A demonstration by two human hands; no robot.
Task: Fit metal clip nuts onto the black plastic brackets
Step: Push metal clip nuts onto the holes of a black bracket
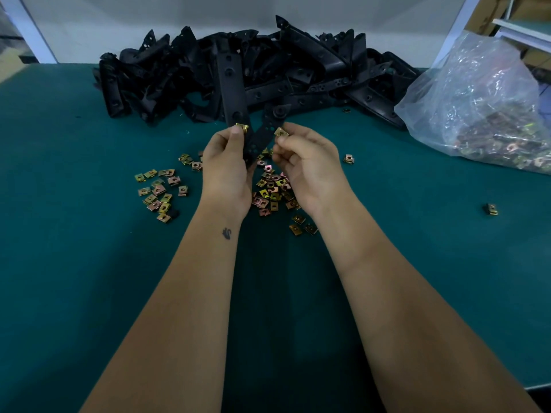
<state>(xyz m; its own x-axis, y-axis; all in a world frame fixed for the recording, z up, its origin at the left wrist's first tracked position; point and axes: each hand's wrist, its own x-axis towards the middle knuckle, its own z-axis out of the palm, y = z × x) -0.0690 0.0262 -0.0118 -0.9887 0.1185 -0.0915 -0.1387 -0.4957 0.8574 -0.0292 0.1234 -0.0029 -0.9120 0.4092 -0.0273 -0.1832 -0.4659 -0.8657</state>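
My left hand (228,168) grips a black plastic bracket (232,90) that forks into two arms above my fingers. A brass-coloured clip nut (242,127) sits on the left arm just above my left thumb. My right hand (307,162) pinches another clip nut (280,132) between thumb and forefinger, right beside the bracket's right arm (268,126). Several loose clip nuts (158,192) lie scattered on the green table (74,234) below and between my hands.
A big heap of black brackets (298,64) lies along the back of the table. A clear plastic bag of clip nuts (483,105) sits at the right. Single nuts lie at the right (490,208) and near the heap (348,158).
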